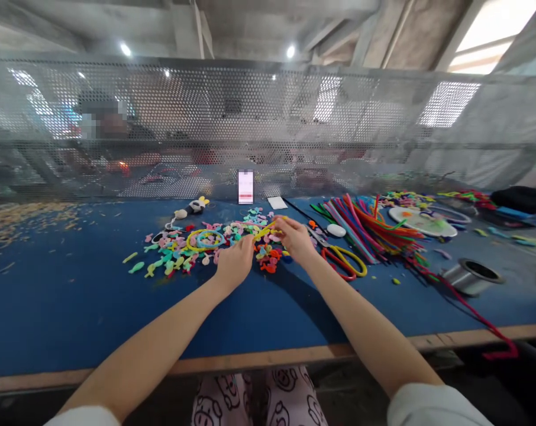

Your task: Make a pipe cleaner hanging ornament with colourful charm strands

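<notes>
My left hand (235, 262) and my right hand (296, 239) are raised close together over the blue table. A thin yellow strand (263, 231) runs between them, and the fingers of both hands are pinched on it. Under and around the hands lies a loose heap of small colourful fish-shaped pieces (165, 260), in green, pink, orange and other colours. On the heap, left of my left hand, rest a yellow ring (190, 241) and a light blue ring (211, 239). Just right of my right hand lie scissors with red and yellow handles (354, 260).
A phone (245, 187) leans against the perforated metal screen (232, 118). To the right are a white oval object (336, 230), a bundle of coloured strands (361, 225), a white plate (441, 227) and a metal spool (470, 277). Scraps (23, 222) lie far left.
</notes>
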Action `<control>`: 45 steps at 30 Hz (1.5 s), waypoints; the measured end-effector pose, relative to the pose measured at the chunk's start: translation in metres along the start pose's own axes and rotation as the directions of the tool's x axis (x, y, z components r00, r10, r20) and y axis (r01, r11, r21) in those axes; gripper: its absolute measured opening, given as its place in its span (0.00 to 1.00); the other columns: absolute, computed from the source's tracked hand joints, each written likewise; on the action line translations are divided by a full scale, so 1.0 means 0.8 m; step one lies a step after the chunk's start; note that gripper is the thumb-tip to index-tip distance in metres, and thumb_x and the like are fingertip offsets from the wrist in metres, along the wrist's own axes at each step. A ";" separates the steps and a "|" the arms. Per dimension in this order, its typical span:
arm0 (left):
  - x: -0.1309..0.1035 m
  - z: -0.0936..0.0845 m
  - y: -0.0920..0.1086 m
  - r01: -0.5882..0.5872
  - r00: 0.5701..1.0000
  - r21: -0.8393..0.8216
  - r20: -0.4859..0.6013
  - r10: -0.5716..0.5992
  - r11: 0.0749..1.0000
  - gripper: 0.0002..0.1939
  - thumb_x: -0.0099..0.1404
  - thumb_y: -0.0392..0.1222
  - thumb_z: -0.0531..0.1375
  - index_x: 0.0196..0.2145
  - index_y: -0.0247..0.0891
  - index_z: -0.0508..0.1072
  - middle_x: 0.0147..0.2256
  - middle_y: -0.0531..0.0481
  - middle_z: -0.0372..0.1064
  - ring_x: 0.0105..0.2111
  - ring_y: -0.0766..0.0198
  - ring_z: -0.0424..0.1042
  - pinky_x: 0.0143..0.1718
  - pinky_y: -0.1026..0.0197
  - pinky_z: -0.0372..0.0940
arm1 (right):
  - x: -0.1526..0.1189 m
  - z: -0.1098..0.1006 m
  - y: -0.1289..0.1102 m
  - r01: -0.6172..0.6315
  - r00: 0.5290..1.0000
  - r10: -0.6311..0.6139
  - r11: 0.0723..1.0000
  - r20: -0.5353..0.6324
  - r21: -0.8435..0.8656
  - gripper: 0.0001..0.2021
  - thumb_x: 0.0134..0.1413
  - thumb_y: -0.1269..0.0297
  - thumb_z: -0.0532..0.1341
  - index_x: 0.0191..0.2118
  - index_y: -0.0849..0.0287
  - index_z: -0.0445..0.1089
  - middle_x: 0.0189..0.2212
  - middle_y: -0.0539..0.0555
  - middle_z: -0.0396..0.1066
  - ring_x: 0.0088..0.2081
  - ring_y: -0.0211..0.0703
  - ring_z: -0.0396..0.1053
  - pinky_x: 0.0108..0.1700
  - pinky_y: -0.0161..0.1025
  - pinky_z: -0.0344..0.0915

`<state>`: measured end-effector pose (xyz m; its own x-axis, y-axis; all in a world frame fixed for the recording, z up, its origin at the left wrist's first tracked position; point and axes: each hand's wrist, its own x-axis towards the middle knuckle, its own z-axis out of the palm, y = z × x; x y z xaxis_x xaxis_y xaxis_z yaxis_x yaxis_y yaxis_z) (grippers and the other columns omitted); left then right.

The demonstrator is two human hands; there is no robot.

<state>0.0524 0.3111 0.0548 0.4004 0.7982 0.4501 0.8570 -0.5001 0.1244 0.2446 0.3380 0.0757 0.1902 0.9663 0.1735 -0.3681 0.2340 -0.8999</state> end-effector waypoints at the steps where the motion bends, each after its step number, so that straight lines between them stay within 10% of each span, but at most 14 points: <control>1: -0.001 -0.001 0.000 -0.024 0.999 0.025 0.030 0.023 0.999 0.20 0.76 0.39 0.40 0.57 0.36 0.65 0.44 0.38 0.76 0.42 0.55 0.78 0.37 0.62 0.66 | 0.007 -0.008 -0.003 0.060 0.992 -0.052 0.996 -0.111 0.066 0.16 0.37 0.57 0.76 0.33 0.57 0.77 0.28 0.48 0.75 0.28 0.33 0.70 0.32 0.32 0.71; 5: -0.003 0.003 0.000 -0.133 0.985 0.051 0.117 0.126 0.990 0.19 0.74 0.40 0.46 0.56 0.33 0.68 0.51 0.35 0.73 0.48 0.50 0.74 0.44 0.55 0.69 | 0.028 -0.041 -0.013 0.227 0.879 -0.118 0.955 -0.462 0.190 0.12 0.42 0.63 0.75 0.32 0.57 0.74 0.27 0.46 0.75 0.30 0.33 0.73 0.38 0.33 0.75; 8: -0.003 0.008 0.001 -0.173 0.984 -0.091 0.028 0.176 0.981 0.21 0.73 0.47 0.51 0.55 0.32 0.71 0.57 0.35 0.69 0.57 0.47 0.67 0.58 0.48 0.63 | 0.029 -0.044 -0.010 0.243 0.855 -0.107 0.947 -0.507 0.209 0.12 0.44 0.64 0.74 0.33 0.57 0.73 0.27 0.47 0.75 0.31 0.34 0.75 0.43 0.35 0.76; 12: 0.003 0.009 0.002 -0.023 1.000 -0.578 -0.023 0.012 0.815 0.21 0.75 0.46 0.48 0.57 0.35 0.71 0.56 0.41 0.72 0.57 0.54 0.68 0.62 0.50 0.61 | 0.005 -0.015 0.000 0.184 0.943 -0.139 0.975 -0.302 0.126 0.11 0.48 0.58 0.72 0.36 0.56 0.75 0.31 0.51 0.78 0.35 0.39 0.77 0.46 0.40 0.77; 15: 0.009 0.008 0.006 0.179 0.976 -0.900 0.112 -0.185 0.398 0.23 0.76 0.49 0.46 0.57 0.35 0.70 0.55 0.40 0.73 0.53 0.57 0.73 0.54 0.53 0.68 | -0.020 0.008 0.007 0.287 0.958 -0.285 0.936 0.039 -0.202 0.11 0.57 0.54 0.66 0.41 0.53 0.79 0.38 0.53 0.80 0.39 0.44 0.78 0.48 0.46 0.76; 17: 0.013 0.006 0.006 0.250 0.931 -0.964 0.213 -0.296 0.092 0.22 0.75 0.50 0.48 0.54 0.35 0.72 0.51 0.40 0.75 0.48 0.57 0.76 0.46 0.56 0.72 | -0.032 0.015 0.011 0.488 0.861 -0.350 0.771 0.368 -0.409 0.10 0.61 0.57 0.63 0.43 0.51 0.79 0.42 0.54 0.80 0.46 0.46 0.78 0.53 0.47 0.74; 20: 0.017 0.005 0.002 0.272 0.845 -0.939 0.339 -0.414 -0.213 0.16 0.67 0.48 0.60 0.46 0.35 0.77 0.43 0.42 0.79 0.38 0.60 0.78 0.35 0.63 0.71 | -0.037 0.013 0.016 0.772 0.589 -0.341 0.506 0.733 -0.385 0.12 0.65 0.63 0.59 0.47 0.53 0.79 0.50 0.58 0.77 0.54 0.46 0.74 0.57 0.47 0.71; 23: 0.020 0.006 -0.004 0.260 0.781 -0.899 0.410 -0.471 -0.352 0.11 0.58 0.44 0.68 0.36 0.34 0.79 0.36 0.45 0.79 0.29 0.66 0.74 0.26 0.67 0.66 | -0.036 0.011 0.015 0.900 0.397 -0.324 0.324 0.859 -0.293 0.13 0.67 0.67 0.56 0.49 0.55 0.77 0.54 0.60 0.75 0.56 0.46 0.72 0.56 0.47 0.71; 25: 0.022 0.007 -0.007 0.232 0.746 -0.882 0.432 -0.507 -0.410 0.09 0.56 0.42 0.70 0.32 0.34 0.79 0.33 0.47 0.78 0.25 0.70 0.70 0.24 0.68 0.64 | -0.038 0.017 0.008 0.927 0.356 -0.327 0.241 0.875 -0.286 0.13 0.67 0.68 0.56 0.48 0.54 0.78 0.49 0.58 0.78 0.52 0.46 0.74 0.54 0.47 0.72; 32: 0.025 0.006 -0.013 0.084 0.728 -0.884 0.370 -0.578 -0.459 0.11 0.58 0.44 0.69 0.34 0.36 0.75 0.26 0.54 0.74 0.24 0.72 0.71 0.28 0.69 0.66 | -0.057 0.052 0.004 0.683 0.727 -0.451 0.388 0.518 -0.619 0.18 0.55 0.58 0.69 0.51 0.55 0.76 0.35 0.55 0.79 0.32 0.42 0.75 0.35 0.38 0.73; 38: 0.026 0.013 -0.011 0.108 0.711 -0.916 0.343 -0.613 -0.388 0.12 0.60 0.45 0.67 0.35 0.37 0.70 0.25 0.53 0.73 0.24 0.69 0.74 0.28 0.68 0.68 | -0.041 0.032 0.040 0.653 0.747 -0.450 0.359 0.490 -0.666 0.07 0.59 0.66 0.63 0.36 0.58 0.80 0.32 0.56 0.80 0.32 0.43 0.75 0.36 0.38 0.71; 45: 0.022 0.040 -0.015 0.098 0.798 -0.979 0.183 -0.574 -0.177 0.18 0.62 0.54 0.65 0.41 0.38 0.71 0.33 0.47 0.77 0.31 0.61 0.78 0.32 0.61 0.71 | -0.034 0.025 0.046 0.564 0.816 -0.412 0.417 0.405 -0.713 0.06 0.56 0.68 0.64 0.33 0.58 0.80 0.28 0.55 0.78 0.28 0.42 0.73 0.32 0.37 0.68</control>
<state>0.0596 0.3415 0.0329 -0.1132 0.9856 0.1255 -0.4299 -0.1625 0.8881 0.2075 0.3225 0.0462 -0.0613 0.7360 0.6742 0.6030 0.5656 -0.5626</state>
